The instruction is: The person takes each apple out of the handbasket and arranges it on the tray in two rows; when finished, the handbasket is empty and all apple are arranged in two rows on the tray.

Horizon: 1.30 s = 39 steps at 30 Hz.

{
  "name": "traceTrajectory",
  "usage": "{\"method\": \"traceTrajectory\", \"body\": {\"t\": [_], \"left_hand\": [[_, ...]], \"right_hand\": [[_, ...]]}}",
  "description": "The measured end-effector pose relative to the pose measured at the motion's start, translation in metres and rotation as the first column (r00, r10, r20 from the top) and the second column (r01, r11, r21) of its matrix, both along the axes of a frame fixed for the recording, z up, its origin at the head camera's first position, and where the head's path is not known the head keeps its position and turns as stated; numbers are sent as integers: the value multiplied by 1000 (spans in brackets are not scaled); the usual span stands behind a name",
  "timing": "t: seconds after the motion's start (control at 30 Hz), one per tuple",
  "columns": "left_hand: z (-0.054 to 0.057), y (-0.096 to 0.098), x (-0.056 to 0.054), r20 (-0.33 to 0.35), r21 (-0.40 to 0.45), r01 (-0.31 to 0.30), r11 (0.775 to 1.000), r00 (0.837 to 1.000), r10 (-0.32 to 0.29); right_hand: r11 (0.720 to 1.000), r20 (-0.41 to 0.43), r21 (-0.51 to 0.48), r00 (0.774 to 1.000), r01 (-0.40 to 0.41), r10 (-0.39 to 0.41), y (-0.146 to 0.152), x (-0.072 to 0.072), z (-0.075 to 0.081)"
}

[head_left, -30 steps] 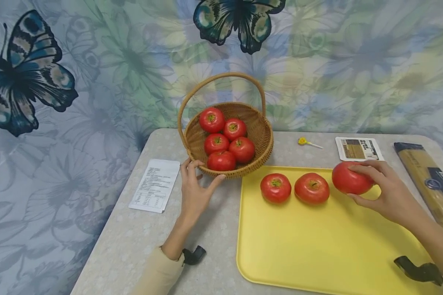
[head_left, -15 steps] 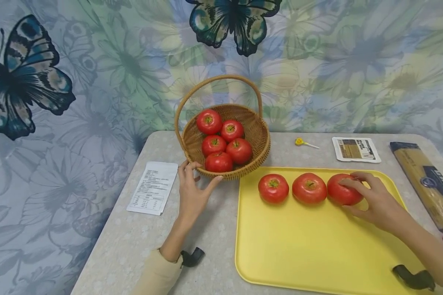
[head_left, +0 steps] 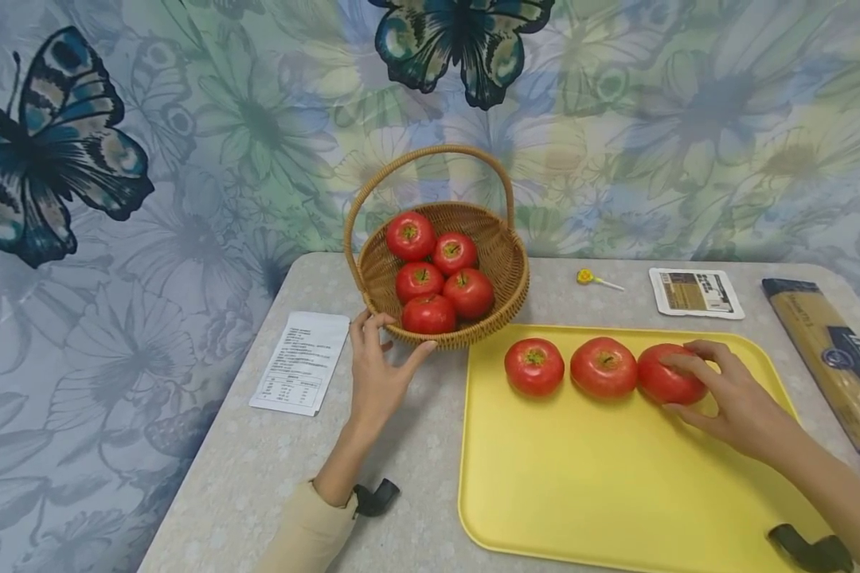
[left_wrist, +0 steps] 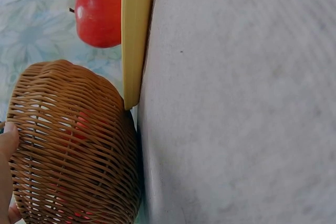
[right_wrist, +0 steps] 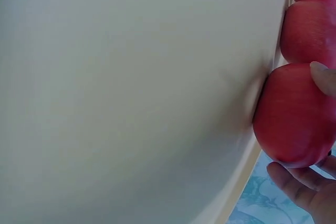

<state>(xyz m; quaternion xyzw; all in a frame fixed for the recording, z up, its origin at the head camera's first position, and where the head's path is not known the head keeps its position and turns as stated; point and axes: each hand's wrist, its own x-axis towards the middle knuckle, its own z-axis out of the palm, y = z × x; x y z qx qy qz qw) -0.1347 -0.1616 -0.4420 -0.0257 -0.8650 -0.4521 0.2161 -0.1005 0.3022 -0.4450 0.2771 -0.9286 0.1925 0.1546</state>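
Note:
A wicker basket with a tall handle holds several red apples. At its front rim my left hand grips the edge, thumb and fingers spread apart; in the left wrist view the thumb lies against the weave. On the yellow tray, a row of three apples runs along the far side: a left apple, a middle apple and a right apple. My right hand holds the right apple between thumb and fingers, close beside the middle apple.
Left of the basket lies a white printed packet. Behind the tray are a yellow lollipop and a flat white-edged packet. A long brown package lies along the right side. A patterned cloth hangs behind the table.
My right hand has lowered the held apple onto the tray and moved it left, up to the middle apple. The left hand has stayed on the basket rim.

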Motion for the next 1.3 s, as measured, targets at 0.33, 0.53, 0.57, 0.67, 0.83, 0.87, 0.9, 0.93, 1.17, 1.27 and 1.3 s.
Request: {"method": "traceTrajectory", "body": {"t": [0.33, 0.53, 0.57, 0.67, 0.83, 0.87, 0.9, 0.93, 1.17, 1.27, 1.3], "left_hand": [[1, -3, 1, -5, -12, -4, 1000, 1000, 4], [0, -4, 1, -7, -13, -9, 1000, 1000, 9], [0, -4, 1, -3, -13, -6, 1000, 1000, 6], [-1, -3, 1, -2, -7, 1, 1000, 1000, -1], [0, -1, 2, -9, -5, 6, 1000, 1000, -6], [0, -1, 1, -8, -5, 6, 1000, 1000, -6], [0, -2, 1, -7, -5, 5, 1000, 1000, -5], [0, -2, 1, -6, -2, 5, 1000, 1000, -5], [1, -2, 2, -2, 9, 13, 1000, 1000, -13], [2, -3, 2, -7, 5, 16, 1000, 1000, -15], [3, -3, 2, -7, 4, 15, 1000, 1000, -15]], "right_hand": [[999, 19, 8, 998, -53, 53, -16, -17, 55], [991, 41, 7, 990, -132, 132, -60, -43, 104], [988, 35, 3, 987, -156, 155, -69, -47, 107], [968, 0, -2, 968, -251, 251, -100, -59, 113], [927, 5, -30, 927, -374, 374, -149, -89, 117], [922, 17, -33, 922, -387, 388, -158, -96, 118], [916, 26, -39, 916, -400, 401, -168, -103, 119], [911, 30, -38, 910, -412, 413, -177, -110, 119], [885, 43, -25, 884, -464, 465, -222, -147, 124], [884, 70, -38, 881, -466, 467, -234, -159, 127], [887, 88, -48, 883, -460, 462, -238, -162, 128]]}}
